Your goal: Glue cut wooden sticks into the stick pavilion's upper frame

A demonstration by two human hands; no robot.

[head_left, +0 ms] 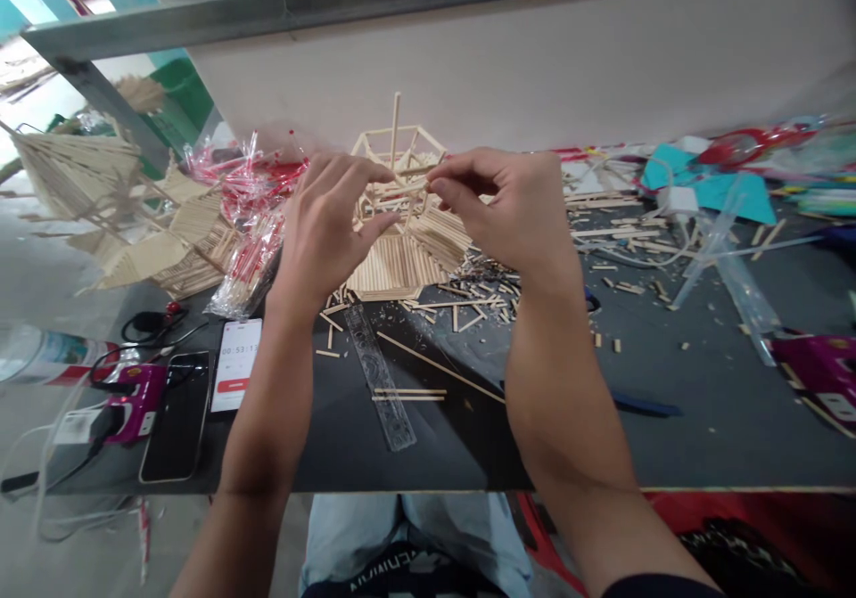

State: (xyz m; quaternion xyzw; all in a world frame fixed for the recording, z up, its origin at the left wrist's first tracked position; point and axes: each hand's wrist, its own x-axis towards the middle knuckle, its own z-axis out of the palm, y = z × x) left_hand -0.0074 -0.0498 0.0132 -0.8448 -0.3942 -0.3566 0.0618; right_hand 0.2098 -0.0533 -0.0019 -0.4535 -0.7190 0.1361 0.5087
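A small model built from thin wooden sticks (384,268) stands at the back middle of the table, with a slatted base, an open stick frame and an upright stick (396,126). My left hand (334,210) is at the model's left side, thumb and index finger apart; whether they touch the frame I cannot tell. At the upper right of the frame, my right hand (505,201) pinches a short wooden stick (415,185) between thumb and fingertips. Part of the model is hidden behind both hands.
A clear ruler (381,380) and loose sticks (407,395) lie in front. Offcuts (468,299) are scattered rightward. On the left are a larger stick model (180,233), bagged sticks (247,264), a phone with a timer (235,366) and a dark phone (175,420). Purple power strip (137,402) beside them.
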